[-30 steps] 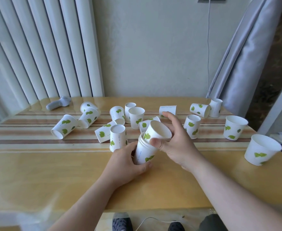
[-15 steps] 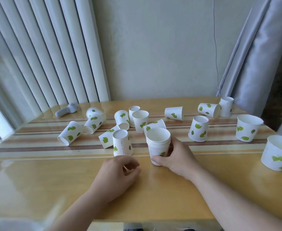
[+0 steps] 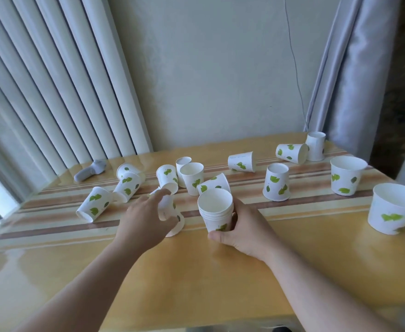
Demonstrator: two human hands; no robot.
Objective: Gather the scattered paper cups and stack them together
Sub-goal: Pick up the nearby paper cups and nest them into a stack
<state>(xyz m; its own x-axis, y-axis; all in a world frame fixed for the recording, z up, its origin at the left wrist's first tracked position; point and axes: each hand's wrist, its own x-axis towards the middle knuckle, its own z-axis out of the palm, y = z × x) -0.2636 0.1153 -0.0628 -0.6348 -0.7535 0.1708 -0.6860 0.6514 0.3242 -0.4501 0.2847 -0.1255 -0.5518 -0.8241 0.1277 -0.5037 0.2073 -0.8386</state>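
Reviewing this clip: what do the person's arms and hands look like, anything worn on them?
Both forearms are bare, with no sleeves in view. The left hand and right hand show no gloves, rings, watch or wristband, and no markings.

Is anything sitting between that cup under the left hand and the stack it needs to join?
Nothing visible. The upside-down cup under the left hand and the stack held by the right hand are separated only by bare table.

My right hand (image 3: pixel 241 232) grips upright cup stack (image 3: pixel 217 210); left hand (image 3: pixel 146 220) wraps upturned cup (image 3: pixel 174 220) on striped table (image 3: pixel 196 271).
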